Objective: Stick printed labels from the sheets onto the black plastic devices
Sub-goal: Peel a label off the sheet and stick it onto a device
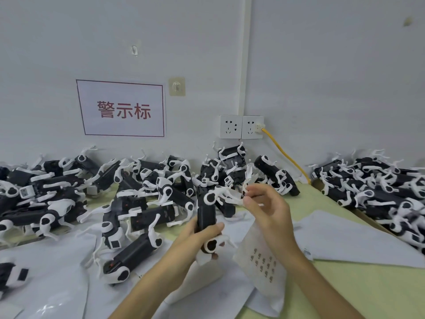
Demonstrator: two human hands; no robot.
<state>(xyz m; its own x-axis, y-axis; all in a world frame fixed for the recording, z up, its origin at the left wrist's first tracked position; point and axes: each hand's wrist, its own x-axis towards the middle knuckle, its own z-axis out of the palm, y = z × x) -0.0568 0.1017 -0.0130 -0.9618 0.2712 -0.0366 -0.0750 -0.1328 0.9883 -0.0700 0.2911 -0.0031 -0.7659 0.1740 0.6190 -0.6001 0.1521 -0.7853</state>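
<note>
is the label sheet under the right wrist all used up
No, the label sheet below the right hand has several small dark labels on it.

Heaped black plastic devices with white limbs (128, 203) block nine to twelve o'clock; a second heap (379, 192) blocks two. Bare pale-green tabletop (368, 291) lies open at four.

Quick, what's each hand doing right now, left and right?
Left hand: grips the black device.
Right hand: fingertips pinched together by the device's white leg; what they hold cannot be told.
</note>
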